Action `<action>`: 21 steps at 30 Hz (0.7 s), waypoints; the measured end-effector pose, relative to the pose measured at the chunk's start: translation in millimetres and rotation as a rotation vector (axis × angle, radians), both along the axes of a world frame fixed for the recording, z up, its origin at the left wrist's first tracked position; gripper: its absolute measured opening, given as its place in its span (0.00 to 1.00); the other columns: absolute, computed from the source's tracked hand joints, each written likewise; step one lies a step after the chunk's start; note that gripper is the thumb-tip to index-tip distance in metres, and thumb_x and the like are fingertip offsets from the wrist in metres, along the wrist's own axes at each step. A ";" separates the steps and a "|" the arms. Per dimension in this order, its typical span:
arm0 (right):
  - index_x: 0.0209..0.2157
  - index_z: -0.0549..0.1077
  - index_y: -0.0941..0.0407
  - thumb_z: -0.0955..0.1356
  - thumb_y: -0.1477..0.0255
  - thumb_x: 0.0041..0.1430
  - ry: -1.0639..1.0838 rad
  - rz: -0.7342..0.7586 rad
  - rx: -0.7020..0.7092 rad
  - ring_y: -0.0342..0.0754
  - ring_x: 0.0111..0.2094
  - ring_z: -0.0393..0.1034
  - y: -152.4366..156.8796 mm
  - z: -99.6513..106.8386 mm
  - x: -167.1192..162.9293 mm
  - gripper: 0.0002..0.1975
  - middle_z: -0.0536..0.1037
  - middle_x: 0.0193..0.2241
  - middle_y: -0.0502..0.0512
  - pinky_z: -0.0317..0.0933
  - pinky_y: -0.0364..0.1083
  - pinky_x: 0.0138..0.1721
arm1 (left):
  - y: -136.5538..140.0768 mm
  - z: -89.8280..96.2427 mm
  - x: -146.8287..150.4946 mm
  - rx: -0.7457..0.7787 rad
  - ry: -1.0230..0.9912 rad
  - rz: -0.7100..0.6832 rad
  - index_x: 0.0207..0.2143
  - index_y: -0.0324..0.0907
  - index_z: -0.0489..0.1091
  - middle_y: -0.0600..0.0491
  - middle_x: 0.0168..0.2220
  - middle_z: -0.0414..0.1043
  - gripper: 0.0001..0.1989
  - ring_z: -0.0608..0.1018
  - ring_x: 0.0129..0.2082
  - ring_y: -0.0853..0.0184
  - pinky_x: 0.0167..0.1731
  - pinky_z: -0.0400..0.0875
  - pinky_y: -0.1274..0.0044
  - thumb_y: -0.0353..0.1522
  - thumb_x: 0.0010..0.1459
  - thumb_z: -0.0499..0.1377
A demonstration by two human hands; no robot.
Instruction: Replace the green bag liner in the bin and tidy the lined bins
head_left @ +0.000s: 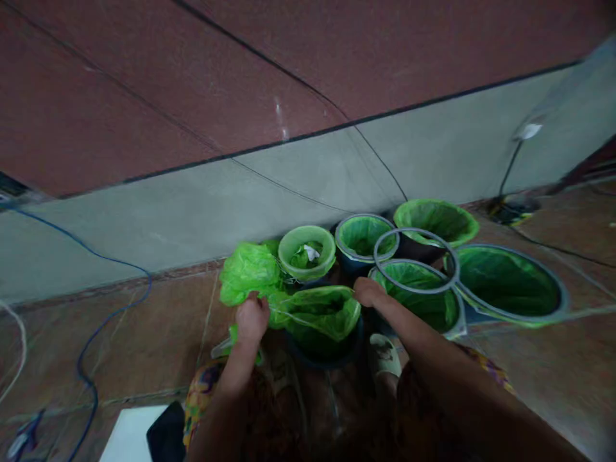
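Green bag (332,314) sits over the mouth of the front bin (320,360), between the person's feet. Left hand (253,316) and right hand (369,292) are at opposite sides of its rim; my read is the wide hold keeps the mouth stretched open. Left fingers look curled closed on the edge, right ones closed at the far corner; exact pinch too blurry to call. Both arms reach forward and down, left forearm steep, right one slanting in across from the lower right, backs of hands up. Loose green film (250,273) is bunched just beyond the left hand, probably slack. Grey ring (423,292) overlaps the lined bins (510,282) on the right; can't tell what supports it. Bins cluster by the wall (216,205), presumably for easy reach.
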State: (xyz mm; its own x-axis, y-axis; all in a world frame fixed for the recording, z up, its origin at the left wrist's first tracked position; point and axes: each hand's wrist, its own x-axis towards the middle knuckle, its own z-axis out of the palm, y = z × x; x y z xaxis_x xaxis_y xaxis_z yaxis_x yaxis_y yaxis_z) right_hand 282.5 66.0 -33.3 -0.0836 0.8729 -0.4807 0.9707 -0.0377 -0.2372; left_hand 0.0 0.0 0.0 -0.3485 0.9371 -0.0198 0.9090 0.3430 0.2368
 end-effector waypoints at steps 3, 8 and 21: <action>0.34 0.80 0.62 0.67 0.74 0.55 -0.018 -0.004 0.079 0.59 0.44 0.73 7.2 13.8 7.9 0.10 0.78 0.39 0.70 0.63 0.47 0.39 | 3.0 20.1 -14.3 0.190 -0.138 0.010 0.46 0.36 0.72 0.44 0.37 0.78 0.17 0.80 0.39 0.59 0.42 0.71 0.71 0.34 0.57 0.54; 0.27 0.78 0.58 0.67 0.66 0.56 0.633 -0.049 0.293 0.53 0.37 0.72 9.4 39.3 -3.9 0.11 0.79 0.30 0.58 0.62 0.48 0.40 | 14.2 54.6 2.4 0.447 -0.840 -0.052 0.40 0.38 0.72 0.49 0.32 0.78 0.17 0.80 0.32 0.65 0.37 0.72 0.74 0.37 0.48 0.64; 0.25 0.69 0.57 0.73 0.60 0.47 1.669 -0.148 -0.307 0.38 0.20 0.60 -5.2 51.8 -63.8 0.16 0.73 0.29 0.49 0.54 0.41 0.24 | 77.9 71.0 78.1 0.464 -1.307 -0.411 0.40 0.39 0.71 0.56 0.30 0.74 0.15 0.74 0.22 0.74 0.26 0.69 0.80 0.33 0.49 0.62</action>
State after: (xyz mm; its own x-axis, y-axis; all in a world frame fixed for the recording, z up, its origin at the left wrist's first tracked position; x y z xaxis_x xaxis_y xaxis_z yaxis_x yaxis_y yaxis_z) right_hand 218.7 60.8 18.5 -0.5665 0.8179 -0.1007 -0.3234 -0.3330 -0.8857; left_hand 78.1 77.9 71.0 -0.0292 0.9749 0.2208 -0.0267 -0.2216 0.9748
